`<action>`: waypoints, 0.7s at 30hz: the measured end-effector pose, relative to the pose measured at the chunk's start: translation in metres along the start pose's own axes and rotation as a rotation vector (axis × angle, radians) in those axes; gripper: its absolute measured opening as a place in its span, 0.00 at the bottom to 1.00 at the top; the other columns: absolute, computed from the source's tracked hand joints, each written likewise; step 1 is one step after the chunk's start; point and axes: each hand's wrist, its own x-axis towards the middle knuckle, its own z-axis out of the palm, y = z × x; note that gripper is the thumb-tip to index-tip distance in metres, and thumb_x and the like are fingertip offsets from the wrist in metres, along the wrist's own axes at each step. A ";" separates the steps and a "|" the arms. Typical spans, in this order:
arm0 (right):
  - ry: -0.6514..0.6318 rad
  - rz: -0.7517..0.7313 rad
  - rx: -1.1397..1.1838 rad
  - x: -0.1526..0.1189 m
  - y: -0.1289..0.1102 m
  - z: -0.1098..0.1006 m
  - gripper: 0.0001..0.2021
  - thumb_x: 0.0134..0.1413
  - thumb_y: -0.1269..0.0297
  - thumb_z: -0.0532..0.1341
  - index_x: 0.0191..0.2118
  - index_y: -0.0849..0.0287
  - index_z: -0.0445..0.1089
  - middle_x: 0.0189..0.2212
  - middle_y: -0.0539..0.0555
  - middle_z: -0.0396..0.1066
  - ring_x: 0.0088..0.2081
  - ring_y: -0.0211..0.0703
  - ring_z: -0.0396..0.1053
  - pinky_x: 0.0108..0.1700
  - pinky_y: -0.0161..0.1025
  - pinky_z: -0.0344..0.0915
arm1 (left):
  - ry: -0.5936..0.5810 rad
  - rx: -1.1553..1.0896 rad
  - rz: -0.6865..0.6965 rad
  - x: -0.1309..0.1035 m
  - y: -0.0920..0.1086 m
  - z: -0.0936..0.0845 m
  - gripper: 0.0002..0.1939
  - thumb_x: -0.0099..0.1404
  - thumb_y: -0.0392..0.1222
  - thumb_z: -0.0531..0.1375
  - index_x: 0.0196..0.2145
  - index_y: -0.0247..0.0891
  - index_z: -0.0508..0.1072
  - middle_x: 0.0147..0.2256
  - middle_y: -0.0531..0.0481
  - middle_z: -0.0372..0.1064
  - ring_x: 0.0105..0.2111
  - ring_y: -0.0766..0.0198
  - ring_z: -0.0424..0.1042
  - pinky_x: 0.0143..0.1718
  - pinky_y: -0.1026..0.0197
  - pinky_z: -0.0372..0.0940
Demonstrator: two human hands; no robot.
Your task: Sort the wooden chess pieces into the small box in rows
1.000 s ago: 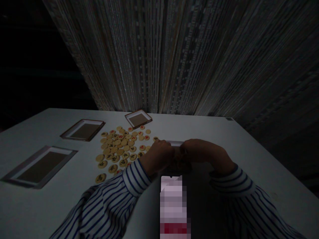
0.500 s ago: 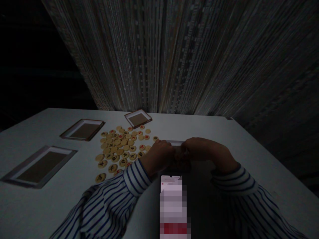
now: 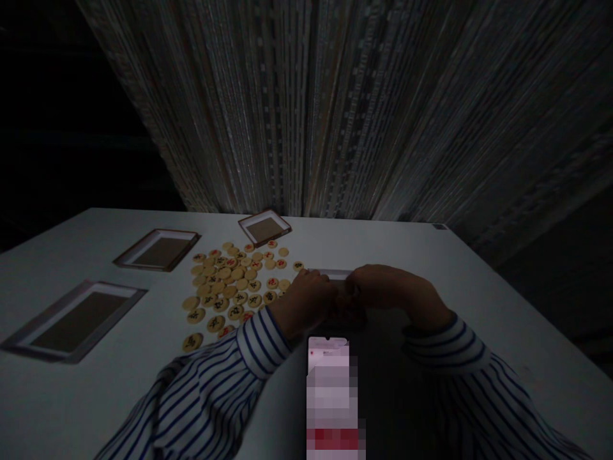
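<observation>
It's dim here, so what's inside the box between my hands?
The box shows a pale far wall; left hand, right hand and shadow hide most of the rest.

Perhaps a home room, with a string curtain [image 3: 287, 115] behind a white table [image 3: 383, 246].

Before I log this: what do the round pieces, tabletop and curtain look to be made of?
Round pieces: probably wood, maybe plastic, smooth; uniform pale tan, red or black characters on some.
Tabletop: perhaps laminate or painted board; flat, white, no visible grain.
Curtain: likely textile, matte with glints; streaky vertical strands. Dim light limits certainty.
</observation>
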 end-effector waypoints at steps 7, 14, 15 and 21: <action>0.006 0.015 0.001 -0.001 -0.001 -0.001 0.13 0.47 0.71 0.56 0.39 0.62 0.73 0.35 0.60 0.74 0.33 0.46 0.71 0.30 0.37 0.60 | 0.011 -0.016 0.005 -0.001 0.000 0.001 0.11 0.61 0.35 0.52 0.32 0.35 0.74 0.30 0.43 0.72 0.31 0.58 0.70 0.33 0.57 0.60; -0.007 0.006 0.011 -0.002 -0.003 -0.002 0.12 0.47 0.71 0.56 0.37 0.63 0.74 0.33 0.59 0.75 0.31 0.43 0.71 0.28 0.35 0.58 | 0.032 -0.006 0.019 -0.001 -0.001 0.003 0.10 0.61 0.35 0.53 0.34 0.36 0.74 0.31 0.44 0.73 0.32 0.58 0.71 0.32 0.57 0.61; -0.009 0.005 0.013 -0.002 -0.003 -0.002 0.12 0.47 0.71 0.56 0.37 0.62 0.74 0.34 0.59 0.75 0.31 0.43 0.71 0.28 0.34 0.58 | 0.034 0.001 0.022 -0.001 -0.001 0.004 0.10 0.61 0.36 0.53 0.33 0.36 0.74 0.31 0.44 0.73 0.31 0.58 0.71 0.32 0.57 0.61; -0.006 -0.019 0.007 -0.001 -0.003 -0.002 0.12 0.46 0.71 0.56 0.36 0.62 0.74 0.33 0.59 0.75 0.31 0.42 0.71 0.27 0.34 0.59 | 0.011 -0.020 0.014 0.000 0.001 0.001 0.11 0.60 0.33 0.53 0.33 0.36 0.75 0.32 0.44 0.73 0.32 0.59 0.71 0.33 0.58 0.61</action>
